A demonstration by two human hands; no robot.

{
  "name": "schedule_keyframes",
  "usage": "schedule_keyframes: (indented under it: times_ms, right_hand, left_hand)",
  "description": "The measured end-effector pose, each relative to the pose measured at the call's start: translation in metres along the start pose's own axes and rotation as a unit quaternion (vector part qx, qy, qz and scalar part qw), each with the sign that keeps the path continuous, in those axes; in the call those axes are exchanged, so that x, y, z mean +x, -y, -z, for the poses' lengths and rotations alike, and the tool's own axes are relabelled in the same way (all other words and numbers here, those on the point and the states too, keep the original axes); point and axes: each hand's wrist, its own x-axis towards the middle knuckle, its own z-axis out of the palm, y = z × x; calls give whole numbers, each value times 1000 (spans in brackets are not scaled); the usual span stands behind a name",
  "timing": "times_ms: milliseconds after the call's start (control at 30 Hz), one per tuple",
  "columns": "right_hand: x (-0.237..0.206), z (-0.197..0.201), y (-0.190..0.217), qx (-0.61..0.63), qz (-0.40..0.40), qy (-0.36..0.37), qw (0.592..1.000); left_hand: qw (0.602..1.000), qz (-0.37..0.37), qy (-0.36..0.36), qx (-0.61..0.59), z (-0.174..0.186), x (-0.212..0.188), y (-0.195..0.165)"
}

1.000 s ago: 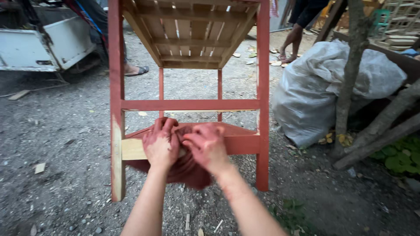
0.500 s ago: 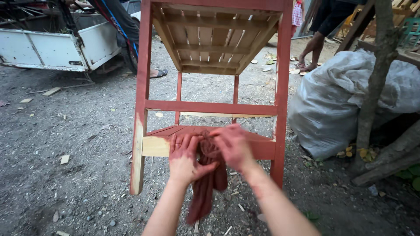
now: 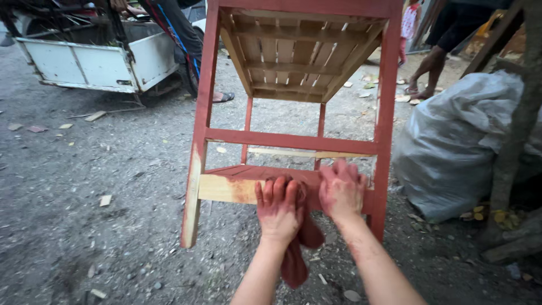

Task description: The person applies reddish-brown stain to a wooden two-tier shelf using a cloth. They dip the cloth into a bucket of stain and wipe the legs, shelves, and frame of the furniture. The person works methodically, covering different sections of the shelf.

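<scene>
A wooden chair frame [image 3: 200,135], stained red except for a bare patch on its lowest rail [image 3: 226,188], stands tilted on gravel. My left hand [image 3: 279,210], smeared with red stain, presses a dark red rag [image 3: 296,260] flat against that lowest rail; the rag's tail hangs below. My right hand [image 3: 341,192], also stained red, rests on the same rail just to the right, fingers laid over its top edge. Unstained slats [image 3: 282,56] show under the seat.
A big grey-white sack [image 3: 457,152] lies at the right by a tree trunk [image 3: 519,124]. A white cart [image 3: 84,62] stands at the upper left. Another person's legs [image 3: 429,68] are at the back right. Wood chips litter the gravel.
The rag has shifted from between both hands to under my left hand alone, pressed on the rail. My right hand has moved right along the rail. The view has moved closer.
</scene>
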Motion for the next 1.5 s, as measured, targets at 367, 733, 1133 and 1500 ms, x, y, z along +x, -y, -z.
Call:
schedule_keyframes:
  times_ms: [367, 733, 1133, 1500]
  right_hand:
    - [0, 7, 3, -3, -9, 16, 1000]
    - [0, 3, 3, 4, -6, 27, 1000]
    - [1, -1, 3, -9, -25, 39, 999]
    - [-1, 1, 5, 16, -10, 16, 1000]
  left_hand:
    - [995, 26, 29, 93, 38, -3, 94]
    - [992, 60, 73, 84, 9, -4, 71]
    - [964, 222, 71, 129, 25, -7, 102]
    - [909, 163, 305, 233, 16, -13, 139]
